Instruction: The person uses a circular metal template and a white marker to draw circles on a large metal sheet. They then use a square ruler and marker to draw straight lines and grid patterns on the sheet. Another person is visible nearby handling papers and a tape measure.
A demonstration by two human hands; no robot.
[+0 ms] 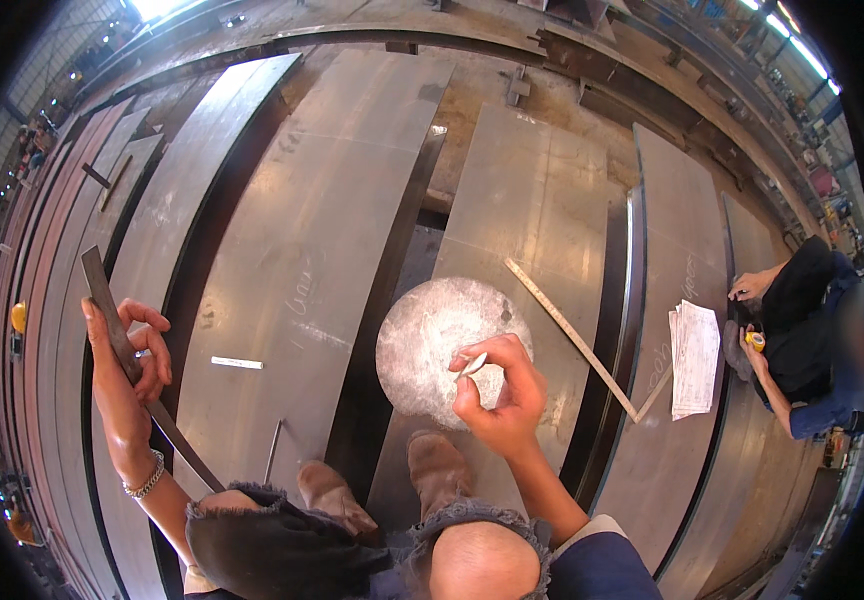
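Note:
My left hand (115, 400) is closed around a long, dark flat metal bar (102, 290), which slants down toward my knee. The fingers curl loosely about the bar. Between the thumb and fingertips of my right hand (508, 400) is a small whitish piece of chalk (474, 365). That hand is above a round, scuffed metal disc (422, 330), which lies in front of my boots. Whether the chalk touches the disc I cannot tell. A folding ruler (572, 335), bent near one end, rests on the plates to the right of the disc.
Long steel plates (292, 230) lie side by side with dark gaps between them. On them are a white stick (237, 363), a thin rod (273, 450) and paper sheets (694, 360). At right, a co-worker (802, 330) crouches, with a yellow tape measure (755, 341) in one hand.

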